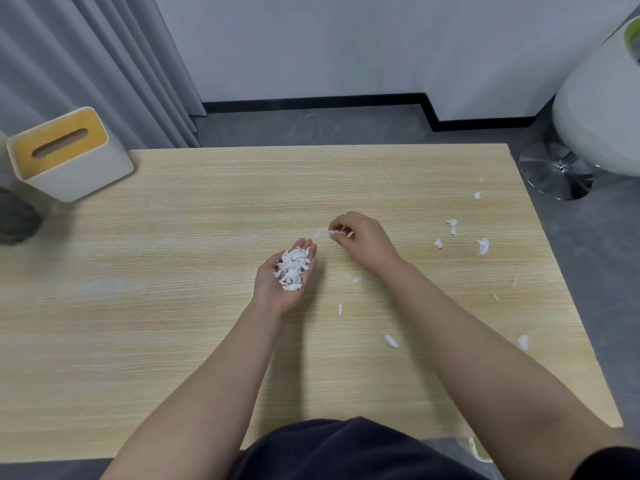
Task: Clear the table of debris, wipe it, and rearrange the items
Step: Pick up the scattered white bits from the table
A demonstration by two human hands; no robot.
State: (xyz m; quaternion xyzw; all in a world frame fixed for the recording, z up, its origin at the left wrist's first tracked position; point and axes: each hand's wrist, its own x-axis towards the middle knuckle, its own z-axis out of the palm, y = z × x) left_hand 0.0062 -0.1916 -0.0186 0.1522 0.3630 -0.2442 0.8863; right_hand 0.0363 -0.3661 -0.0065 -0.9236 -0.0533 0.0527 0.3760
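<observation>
We are pinching one paper scrap (323, 234) in the right hand (360, 242), just right of the cupped left hand (285, 280), which is cradling the gathered scraps (293, 268) palm-up. We are judging it best to drop this piece low into the palm and keep that palm level. Loose scraps (482, 245) are lying toward the table (156, 323)'s right edge; the tissue box (67, 154) is sitting far left.

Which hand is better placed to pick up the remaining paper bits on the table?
The right hand: the loose paper bits lie on its side, while the left hand is cupped full of scraps.
</observation>
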